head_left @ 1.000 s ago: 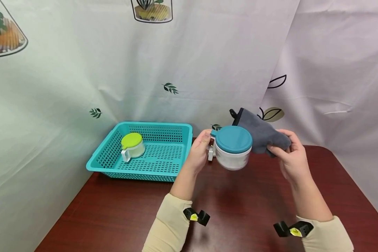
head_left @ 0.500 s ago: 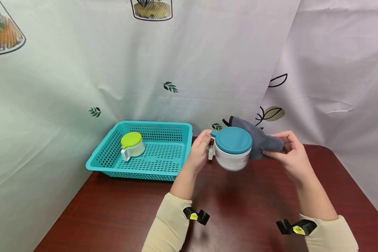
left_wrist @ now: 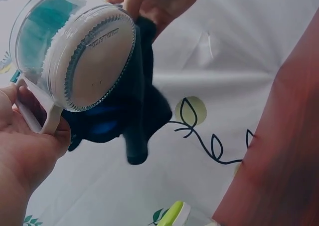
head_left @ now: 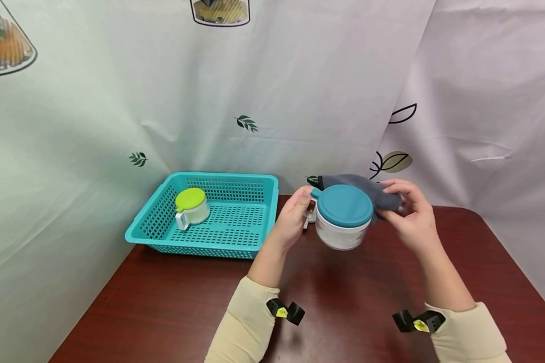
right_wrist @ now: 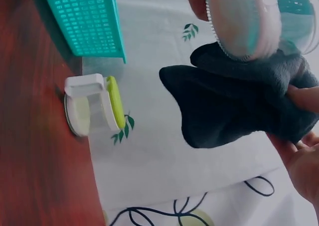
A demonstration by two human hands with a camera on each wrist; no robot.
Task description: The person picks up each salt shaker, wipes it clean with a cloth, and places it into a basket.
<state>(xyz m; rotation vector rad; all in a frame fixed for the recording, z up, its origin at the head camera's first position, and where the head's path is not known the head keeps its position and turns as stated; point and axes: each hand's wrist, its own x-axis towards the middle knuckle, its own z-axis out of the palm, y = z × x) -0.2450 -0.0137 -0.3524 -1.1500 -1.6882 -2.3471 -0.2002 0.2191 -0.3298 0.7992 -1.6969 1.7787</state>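
Observation:
My left hand (head_left: 290, 219) holds a clear seasoning jar (head_left: 345, 206) by its white handle, raised above the table. The jar has a blue lid and white contents; its ribbed base faces the camera in the left wrist view. My right hand (head_left: 415, 219) grips a dark grey cloth (head_left: 380, 195), thumb and fingers pinching its right end. In the head view the cloth passes behind the jar's far side, partly hidden by the lid. The right wrist view shows the cloth (right_wrist: 229, 101) hanging in folds right by the jar's wall.
A turquoise perforated basket (head_left: 236, 250) stands at the back left, with a green-lidded jar (head_left: 195, 207) in it. Another green-lidded jar (right_wrist: 94, 106) stands on the dark red table (head_left: 186, 302) beside the basket, mostly hidden in the head view. A patterned white curtain hangs behind.
The cloth has swung down and left behind the jar, with my right hand drawing closer to it. The jar has shifted slightly right and down in my left hand.

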